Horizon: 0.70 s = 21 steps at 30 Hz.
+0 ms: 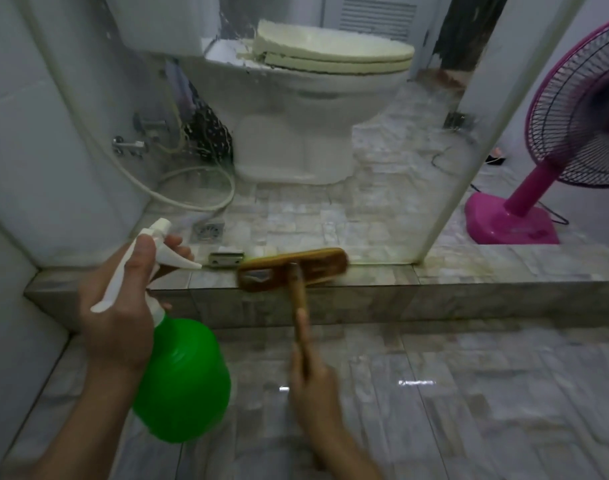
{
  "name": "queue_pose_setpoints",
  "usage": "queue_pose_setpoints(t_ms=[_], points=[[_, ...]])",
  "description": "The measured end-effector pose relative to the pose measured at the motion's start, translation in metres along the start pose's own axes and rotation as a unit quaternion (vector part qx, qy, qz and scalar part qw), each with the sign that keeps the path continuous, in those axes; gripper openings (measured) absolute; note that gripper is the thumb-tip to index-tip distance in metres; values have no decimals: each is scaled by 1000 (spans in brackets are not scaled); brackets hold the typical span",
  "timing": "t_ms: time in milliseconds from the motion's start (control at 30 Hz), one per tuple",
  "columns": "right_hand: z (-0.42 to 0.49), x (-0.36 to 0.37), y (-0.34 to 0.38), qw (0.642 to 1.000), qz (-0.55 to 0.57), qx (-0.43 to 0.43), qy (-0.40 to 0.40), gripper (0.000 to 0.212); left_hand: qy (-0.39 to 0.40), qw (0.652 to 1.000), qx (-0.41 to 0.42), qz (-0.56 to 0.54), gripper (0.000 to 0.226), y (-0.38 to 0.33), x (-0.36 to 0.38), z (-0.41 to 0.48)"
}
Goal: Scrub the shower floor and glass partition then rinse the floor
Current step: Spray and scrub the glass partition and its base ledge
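My left hand (pixel 119 306) grips the white trigger head of a green spray bottle (pixel 182 379), its nozzle aimed at the foot of the glass partition (pixel 296 140). My right hand (pixel 313 386) grips the wooden handle of a brown scrub brush (pixel 292 268). The brush head lies on the tiled curb (pixel 365 292) against the bottom edge of the glass. The wet, grey tiled shower floor (pixel 434 393) spreads below the curb.
Behind the glass stand a white toilet (pixel 296 109), a hose (pixel 199 199) and a floor drain (pixel 208 232). A pink standing fan (pixel 555 161) is at the right, past the white partition frame (pixel 469 168). White tiled walls close in the left.
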State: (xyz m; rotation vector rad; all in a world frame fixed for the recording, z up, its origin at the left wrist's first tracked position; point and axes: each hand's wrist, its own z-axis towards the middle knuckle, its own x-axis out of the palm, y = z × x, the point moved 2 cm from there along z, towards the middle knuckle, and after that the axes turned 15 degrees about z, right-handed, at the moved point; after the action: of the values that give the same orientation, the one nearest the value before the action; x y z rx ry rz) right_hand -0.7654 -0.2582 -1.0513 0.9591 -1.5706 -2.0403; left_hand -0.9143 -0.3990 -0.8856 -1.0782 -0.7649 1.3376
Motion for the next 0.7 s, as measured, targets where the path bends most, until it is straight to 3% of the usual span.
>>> queue_pose_setpoints(t_ms=[67, 133, 267, 333, 433, 567, 700], points=[[-1, 17, 5, 999, -22, -24, 32, 65, -7, 1000, -6, -4, 28, 5, -2, 1], [0, -2, 4, 1000, -21, -14, 13, 64, -16, 1000, -5, -4, 27, 7, -7, 2], [2, -75, -11, 980, -30, 1, -195, 61, -35, 999, -8, -22, 30, 10, -24, 8], [-1, -83, -10, 970, -28, 8, -240, 60, -46, 999, -13, -7, 27, 14, -34, 8], [-6, -38, 3, 981, -21, 5, -195, 60, -68, 997, -11, 17, 28, 18, -49, 3], [-10, 87, 38, 999, 21, 7, -30, 59, -99, 995, -12, 30, 27, 22, -76, -2], [-15, 136, 65, 998, 61, 22, -5, 58, -101, 992, -4, 73, 26, 26, -99, -2]])
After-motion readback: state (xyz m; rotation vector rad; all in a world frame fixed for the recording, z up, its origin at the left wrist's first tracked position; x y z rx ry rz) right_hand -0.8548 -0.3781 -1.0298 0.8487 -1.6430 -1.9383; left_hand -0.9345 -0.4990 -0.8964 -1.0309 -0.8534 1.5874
